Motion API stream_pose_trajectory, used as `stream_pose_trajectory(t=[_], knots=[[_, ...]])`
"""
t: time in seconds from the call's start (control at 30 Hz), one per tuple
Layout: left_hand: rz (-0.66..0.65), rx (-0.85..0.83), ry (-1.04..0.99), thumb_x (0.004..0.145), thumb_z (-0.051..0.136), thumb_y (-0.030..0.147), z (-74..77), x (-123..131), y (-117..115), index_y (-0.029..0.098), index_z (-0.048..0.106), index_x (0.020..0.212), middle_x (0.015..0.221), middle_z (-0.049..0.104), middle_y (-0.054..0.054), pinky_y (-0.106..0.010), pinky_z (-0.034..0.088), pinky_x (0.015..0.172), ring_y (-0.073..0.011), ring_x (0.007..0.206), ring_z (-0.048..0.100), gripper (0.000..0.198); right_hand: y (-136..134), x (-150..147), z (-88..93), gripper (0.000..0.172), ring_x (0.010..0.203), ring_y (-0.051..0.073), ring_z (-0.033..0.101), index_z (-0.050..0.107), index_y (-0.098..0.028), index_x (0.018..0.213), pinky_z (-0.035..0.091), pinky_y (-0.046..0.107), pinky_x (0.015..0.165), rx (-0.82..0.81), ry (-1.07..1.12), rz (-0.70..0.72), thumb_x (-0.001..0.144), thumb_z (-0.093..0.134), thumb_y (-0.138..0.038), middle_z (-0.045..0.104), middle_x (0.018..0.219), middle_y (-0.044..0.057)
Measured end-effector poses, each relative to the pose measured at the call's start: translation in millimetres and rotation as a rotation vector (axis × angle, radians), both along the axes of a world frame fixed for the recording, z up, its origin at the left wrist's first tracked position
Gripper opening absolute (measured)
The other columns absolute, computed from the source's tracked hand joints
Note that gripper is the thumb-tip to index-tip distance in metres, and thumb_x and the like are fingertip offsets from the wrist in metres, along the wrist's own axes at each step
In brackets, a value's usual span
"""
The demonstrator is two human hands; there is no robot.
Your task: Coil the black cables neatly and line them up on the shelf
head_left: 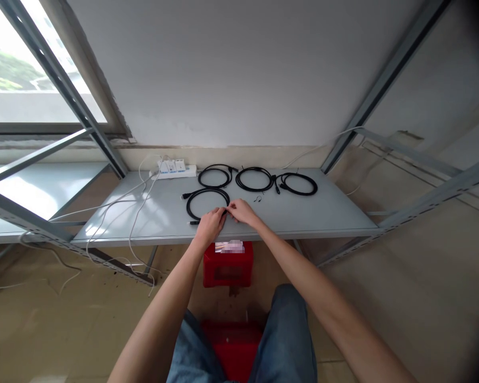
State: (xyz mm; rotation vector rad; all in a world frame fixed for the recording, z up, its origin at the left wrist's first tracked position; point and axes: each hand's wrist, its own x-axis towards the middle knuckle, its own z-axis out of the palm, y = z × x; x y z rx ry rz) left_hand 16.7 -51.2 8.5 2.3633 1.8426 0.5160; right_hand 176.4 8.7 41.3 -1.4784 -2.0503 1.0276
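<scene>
From where I stand, it all hangs on the near coil (209, 189), a black cable wound into a ring on the grey surface (303, 218). Most of the ring lies toward ten o'clock from the meeting fingertips, which work at its edge, around its own four o'clock. It looks longer from nine to three than from twelve to six. One plug end (184, 197) sticks out at its nine-to-ten o'clock, and another plug end (193, 223) at about seven.

The left hand (211, 223) is the nearer, palm down over the lower edge, its grip closed on the cable. The right hand (241, 211) comes in from the far side, its grip pinched together at the same spot, fingertips against the left's; whether a thin tie sits in that pinch too is too small to tell.

The left forearm reaches up toward one o'clock, the right toward eleven, so the arms make a peak over the front edge.

At about two o'clock from the right hand lie small black ties (257, 199). Beyond the near coil, from about twelve to two o'clock, sit the far-left coil (199, 178), the middle coil (247, 188) and the far-right coil (313, 186).
</scene>
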Motion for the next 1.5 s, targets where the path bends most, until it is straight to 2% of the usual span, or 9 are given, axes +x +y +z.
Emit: stream_pose_trajectory(t=[0.17, 0.3, 0.5, 0.63, 0.77, 0.93, 1.1, 1.33, 1.5], knots=[[-0.008, 0.013, 0.026, 0.112, 0.034, 0.036, -0.3, 0, 0, 0.021, 0.064, 0.126, 0.113, 0.071, -0.011, -0.031, 0.047, 0.080, -0.0242, 0.100, 0.071, 0.037, 3, 11, -9.4, 0.021, 0.068, 0.015, 0.062, 0.070, -0.019, 0.083, 0.040, 0.024, 0.068, 0.330, -0.099, 0.153, 0.102, 0.062, -0.020, 0.070, 0.074, 0.001], [-0.014, 0.038, 0.037, 0.113, 0.031, 0.036, -1.1, 0, 0, 0.022, 0.064, 0.127, 0.112, 0.071, -0.011, -0.031, 0.047, 0.078, -0.0239, 0.098, 0.071, 0.039, 4, 17, -20.5, 0.019, 0.085, 0.017, 0.064, 0.071, -0.020, 0.092, 0.041, 0.024, 0.075, 0.486, -0.108, 0.222, 0.105, 0.057, -0.019, 0.073, 0.091, 0.004], [0.001, 0.026, 0.031, 0.113, 0.031, 0.037, -0.8, 1, -1, 0.021, 0.065, 0.126, 0.113, 0.071, -0.012, -0.031, 0.047, 0.081, -0.0239, 0.100, 0.070, 0.040, -5, 20, -35.0, 0.016, 0.093, 0.019, 0.065, 0.069, -0.021, 0.112, 0.045, 0.027, 0.080, 0.617, -0.156, 0.174, 0.107, 0.054, -0.023, 0.071, 0.107, 0.007], [0.003, 0.017, 0.026, 0.113, 0.031, 0.037, -0.3, 1, 0, 0.020, 0.066, 0.125, 0.113, 0.071, -0.012, -0.032, 0.047, 0.081, -0.0242, 0.099, 0.071, 0.040, -9, 17, -41.7, 0.025, 0.094, 0.020, 0.066, 0.065, -0.023, 0.128, 0.045, 0.027, 0.075, 0.709, -0.214, 0.139, 0.108, 0.050, -0.021, 0.068, 0.119, 0.010], [0.004, 0.018, 0.010, 0.113, 0.033, 0.036, -0.8, 1, 0, 0.019, 0.067, 0.118, 0.111, 0.071, -0.012, -0.031, 0.047, 0.080, -0.0241, 0.099, 0.071, 0.039, -9, 15, -45.0, 0.025, 0.096, 0.020, 0.064, 0.068, -0.022, 0.120, 0.043, 0.027, 0.072, 0.774, -0.261, 0.176, 0.109, 0.046, -0.018, 0.065, 0.118, 0.010], [0.002, 0.028, -0.011, 0.113, 0.034, 0.038, -3.2, 0, 1, 0.019, 0.066, 0.116, 0.111, 0.073, -0.011, -0.032, 0.046, 0.080, -0.0240, 0.099, 0.071, 0.037, -11, 15, -45.1, 0.026, 0.094, 0.020, 0.062, 0.069, -0.022, 0.115, 0.042, 0.027, 0.073, 0.775, -0.276, 0.214, 0.109, 0.044, -0.016, 0.064, 0.114, 0.010], [-0.006, 0.044, -0.017, 0.113, 0.036, 0.037, -3.8, -1, 1, 0.018, 0.067, 0.117, 0.113, 0.073, -0.012, -0.032, 0.046, 0.081, -0.0242, 0.100, 0.071, 0.036, -13, 15, -42.6, 0.028, 0.105, 0.022, 0.059, 0.070, -0.022, 0.113, 0.045, 0.028, 0.081, 0.821, -0.291, 0.229, 0.108, 0.044, -0.013, 0.062, 0.110, 0.010], [0.000, 0.057, -0.005, 0.113, 0.036, 0.038, -3.6, -1, -1, 0.018, 0.070, 0.114, 0.108, 0.072, -0.011, -0.031, 0.046, 0.080, -0.0232, 0.097, 0.070, 0.039, -11, 13, -41.0, 0.024, 0.105, 0.025, 0.055, 0.070, -0.020, 0.106, 0.048, 0.035, 0.090, 0.869, -0.148, 0.263, 0.109, 0.046, -0.019, 0.061, 0.107, 0.011], [0.027, 0.050, -0.007, 0.112, 0.039, 0.037, -3.6, 0, -2, 0.018, 0.072, 0.108, 0.108, 0.071, -0.012, -0.030, 0.046, 0.080, -0.0227, 0.096, 0.070, 0.038, -12, 12, -40.5, 0.022, 0.101, 0.025, 0.055, 0.067, -0.021, 0.103, 0.048, 0.037, 0.090, 0.886, -0.084, 0.289, 0.108, 0.046, -0.016, 0.061, 0.105, 0.010]])
